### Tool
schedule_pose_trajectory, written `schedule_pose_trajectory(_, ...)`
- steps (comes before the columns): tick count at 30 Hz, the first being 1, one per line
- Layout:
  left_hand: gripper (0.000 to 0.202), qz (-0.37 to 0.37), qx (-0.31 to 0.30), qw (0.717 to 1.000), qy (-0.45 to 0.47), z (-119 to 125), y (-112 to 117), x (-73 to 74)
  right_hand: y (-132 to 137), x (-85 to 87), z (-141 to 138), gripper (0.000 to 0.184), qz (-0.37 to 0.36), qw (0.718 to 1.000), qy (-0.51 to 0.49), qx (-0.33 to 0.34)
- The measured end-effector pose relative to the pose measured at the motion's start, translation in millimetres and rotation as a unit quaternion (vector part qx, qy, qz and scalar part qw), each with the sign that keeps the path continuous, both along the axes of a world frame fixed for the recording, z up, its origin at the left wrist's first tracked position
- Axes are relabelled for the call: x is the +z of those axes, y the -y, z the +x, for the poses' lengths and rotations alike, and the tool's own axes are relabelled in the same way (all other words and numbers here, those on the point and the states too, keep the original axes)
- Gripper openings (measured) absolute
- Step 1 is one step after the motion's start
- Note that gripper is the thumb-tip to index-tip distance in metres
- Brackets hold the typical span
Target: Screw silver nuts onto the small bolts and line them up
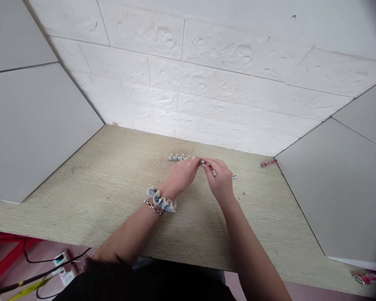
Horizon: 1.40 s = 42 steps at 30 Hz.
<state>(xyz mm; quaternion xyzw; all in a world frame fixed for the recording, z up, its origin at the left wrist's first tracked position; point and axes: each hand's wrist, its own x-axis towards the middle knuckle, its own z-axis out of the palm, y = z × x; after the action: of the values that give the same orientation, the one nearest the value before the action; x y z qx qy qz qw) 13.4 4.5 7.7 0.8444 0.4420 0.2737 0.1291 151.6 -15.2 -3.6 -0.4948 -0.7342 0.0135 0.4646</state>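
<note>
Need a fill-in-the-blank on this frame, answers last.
The left hand and the ____ hand meet at a small metal piece.
The scrunchie shares its wrist with a metal chain ____.
The row of metal fasteners lies nearer the ____ hand.
The brick-patterned wall is ____.
Missing: right; bracelet; left; white.

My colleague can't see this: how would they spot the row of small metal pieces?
On the pale wood-grain tabletop, look towards the white brick-patterned wall. The metal row lies just beyond and left of the left hand, which partly hides it. Its line sets it apart from the metal cluster beside the right hand.
</note>
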Motion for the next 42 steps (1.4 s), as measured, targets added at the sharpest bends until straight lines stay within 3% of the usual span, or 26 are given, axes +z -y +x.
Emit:
schedule_pose_trajectory(4, 0.026, 0.003, -0.004, 1.000, 0.004, 2.7, 1.6, -0.4, 0.8, 0.0, 1.6, 0.026, -0.029, 0.999, 0.011, -0.038)
schedule_pose_trajectory(8, 0.027, 0.004, -0.001, 1.000, 0.003, 1.9, 1.2, 2.4, 4.9, 3.2, 4.6, 0.047, -0.119, 0.989, 0.032, -0.078)
schedule_pose_trajectory(10, 0.027, 0.002, 0.013, 1.000, 0.005, -0.8, -0.2, 5.0, 7.0, 5.8, 4.8, 0.048, -0.146, 0.986, 0.012, -0.079)
schedule_pose_trajectory(13, 0.028, 0.003, 0.040, 0.999, 0.007, -5.4, -2.1, 8.6, 7.7, 8.7, 2.8, 0.027, -0.126, 0.989, -0.044, -0.056)
schedule_pose_trajectory(18, 0.026, 0.007, 0.015, 1.000, 0.007, -5.0, 0.0, 9.4, 3.9, 7.2, -0.2, 0.026, -0.081, 0.996, -0.033, 0.027)
schedule_pose_trajectory(21, 0.026, -0.001, -0.003, 1.000, -0.003, -1.5, 2.2, 7.3, 3.8, 6.4, 2.3, 0.027, -0.118, 0.993, 0.012, -0.006)
schedule_pose_trajectory(25, 0.028, -0.011, 0.003, 1.000, -0.014, 1.0, 2.1, 4.8, 6.5, 8.5, 7.3, 0.050, -0.201, 0.973, 0.033, -0.107)
schedule_pose_trajectory(27, 0.028, -0.008, 0.013, 1.000, -0.012, 0.7, 1.2, 4.5, 7.1, 10.2, 7.7, 0.044, -0.192, 0.976, -0.001, -0.100)
schedule_pose_trajectory(30, 0.027, -0.006, 0.018, 1.000, 0.004, -0.5, 0.6, 4.9, 5.6, 11.4, 5.7, 0.021, -0.139, 0.989, -0.042, -0.034)
schedule_pose_trajectory(34, 0.026, -0.013, 0.008, 1.000, 0.014, -0.6, 1.7, 5.3, 2.1, 9.3, 3.9, 0.020, -0.092, 0.995, -0.003, 0.028)
schedule_pose_trajectory(37, 0.025, -0.017, -0.001, 1.000, 0.004, 0.5, 2.4, 5.2, 2.3, 7.2, 5.9, 0.021, -0.117, 0.992, 0.038, -0.001)
schedule_pose_trajectory(40, 0.025, -0.024, 0.005, 1.000, -0.002, 1.4, 2.2, 5.7, 5.4, 7.4, 8.3, 0.044, -0.162, 0.983, 0.049, -0.067)
schedule_pose_trajectory(42, 0.026, -0.029, 0.012, 1.000, -0.003, 1.4, 2.0, 6.6, 7.6, 9.4, 8.6, 0.046, -0.164, 0.983, 0.021, -0.077)
